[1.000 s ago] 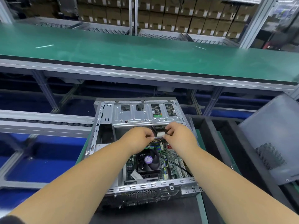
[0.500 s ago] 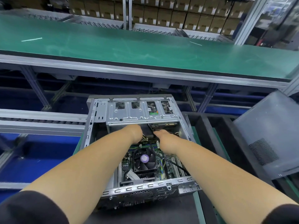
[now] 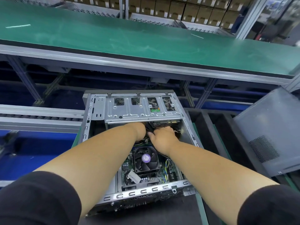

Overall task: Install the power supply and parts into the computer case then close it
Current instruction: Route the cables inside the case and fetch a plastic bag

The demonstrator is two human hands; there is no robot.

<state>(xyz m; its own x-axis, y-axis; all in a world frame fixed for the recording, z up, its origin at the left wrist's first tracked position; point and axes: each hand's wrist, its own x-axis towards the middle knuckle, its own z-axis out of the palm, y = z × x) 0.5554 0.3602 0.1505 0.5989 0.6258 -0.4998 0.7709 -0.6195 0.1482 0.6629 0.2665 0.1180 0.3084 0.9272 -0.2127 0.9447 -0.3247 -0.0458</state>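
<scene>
A long green workbench ran across the far side, and behind it stood rows of brown cardboard boxes on shelving. To the left, lower down, a metal roller track stretched sideways above a blue floor area. At the right edge a grey side panel with a patch of vent holes leaned upright, well apart from the hands.

The computer case lay open on a dark mat in the middle, directly in front of the person. A silver drive cage spanned its far end, and a green circuit board filled the near end. A black cooling fan with a purple round label sat on that board, just behind the near rail of the case.

Both bare forearms, in black sleeves, reached into the case. The left hand was pushed under the edge of the drive cage; its fingers were hidden, so whether it held anything could not be told. The right hand lay just beside it, knuckles up and fingers curled downward into the gap under the cage; what they gripped, if anything, was hidden. A few thin wires showed just right of the right hand.
</scene>
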